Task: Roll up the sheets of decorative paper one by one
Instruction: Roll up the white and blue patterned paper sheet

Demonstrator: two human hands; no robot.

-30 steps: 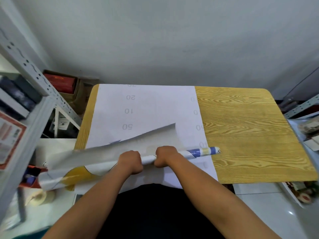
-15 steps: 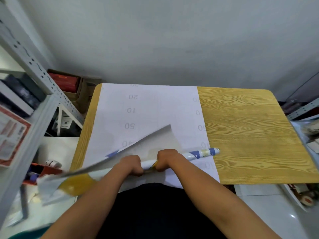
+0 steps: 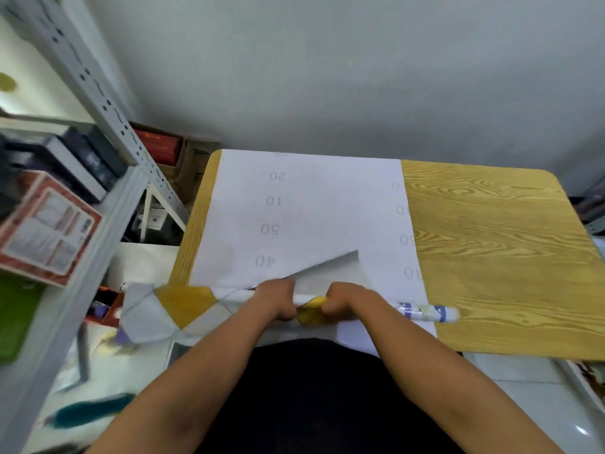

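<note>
Our left hand and right hand now sit a little further apart on the paper roll than half a second ago, and a yellow patch of the print shows between them where a second ago we saw only white. The loose flap off the table's left edge now hangs lower and flatter, its printed yellow-and-grey face turned towards us. The raised white corner lies lower against the flat sheet than before. The view now sits slightly closer.
</note>
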